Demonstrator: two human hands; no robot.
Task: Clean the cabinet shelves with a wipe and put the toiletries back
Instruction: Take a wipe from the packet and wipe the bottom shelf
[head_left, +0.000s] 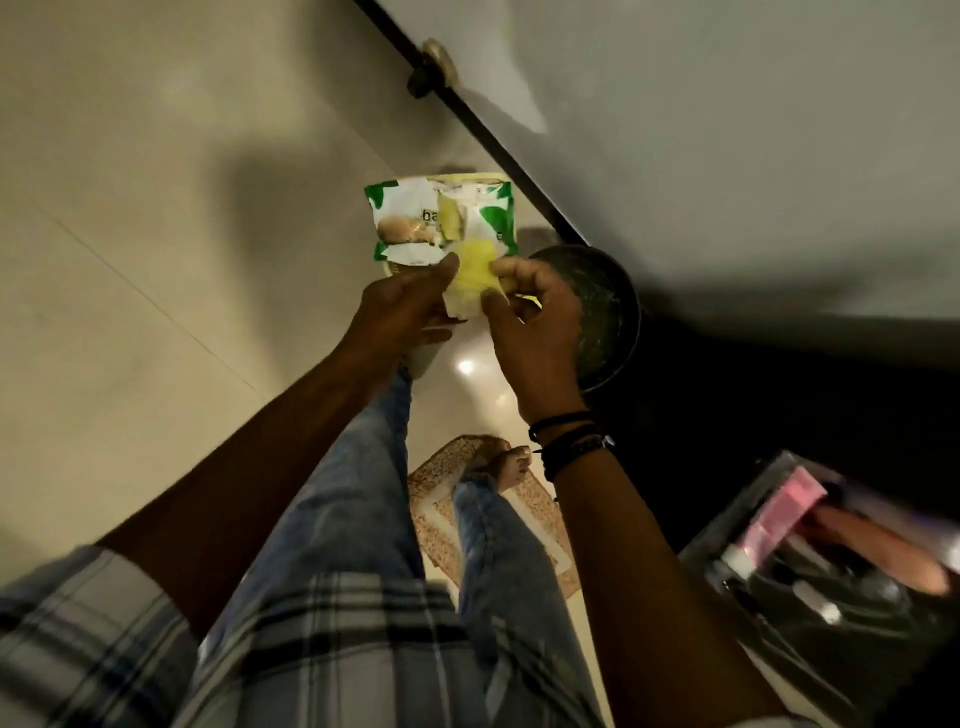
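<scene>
- Wipes pack (415, 218) is held up over the floor in front of the person, with the left hand (402, 306) gripping its lower edge.
- Right hand (535, 322) pinches a yellow sheet (472, 275) at the pack's opening between thumb and fingers. Seal flap or actual wipe, can't tell.
- Toiletries (789, 506) are lying in a clear tray (727, 545) at lower right, so they're not put back yet.
- My guess is it's early days. The shelves aren't even in shot.

Grey plaid shirt (104, 649), faded blue jeans (363, 493), black bracelets (569, 436) round the right wrist.
</scene>
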